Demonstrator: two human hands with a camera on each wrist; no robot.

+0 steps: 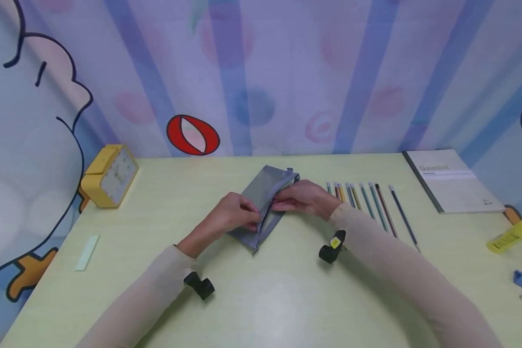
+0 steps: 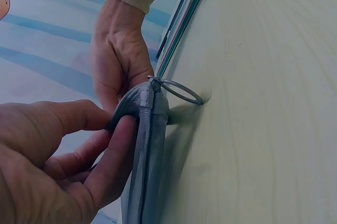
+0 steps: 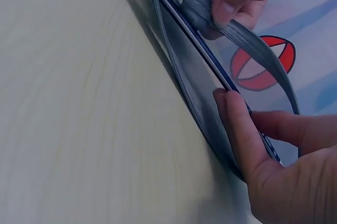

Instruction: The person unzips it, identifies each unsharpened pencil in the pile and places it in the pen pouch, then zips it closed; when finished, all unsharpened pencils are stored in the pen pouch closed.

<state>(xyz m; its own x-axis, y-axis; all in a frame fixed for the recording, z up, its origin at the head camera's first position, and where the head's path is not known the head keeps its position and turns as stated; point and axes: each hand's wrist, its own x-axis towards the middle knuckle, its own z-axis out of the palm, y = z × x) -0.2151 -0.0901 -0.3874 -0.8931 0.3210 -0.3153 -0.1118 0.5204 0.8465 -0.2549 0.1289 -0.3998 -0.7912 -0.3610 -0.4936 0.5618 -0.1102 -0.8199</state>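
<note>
Both hands work a grey pencil case (image 1: pixel 263 205) lying mid-surface (image 1: pixel 287 299), the left hand (image 1: pixel 235 215) pinching one zip edge and the right hand (image 1: pixel 302 198) the other, a job seemingly best done by parting the mouth evenly beside the waiting pencils (image 1: pixel 369 205).

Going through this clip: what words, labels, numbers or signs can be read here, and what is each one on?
"Gambit": faint, on the cover of the grey notebook at the table's far right.
Smaller lines under it: too small to read.
Yellow clock face: blurred, no numbers readable.
Yellow marker at the right edge: dark print, too blurred to read.
Grey pencil case, held by the left hand and right hand: no text visible.
</note>
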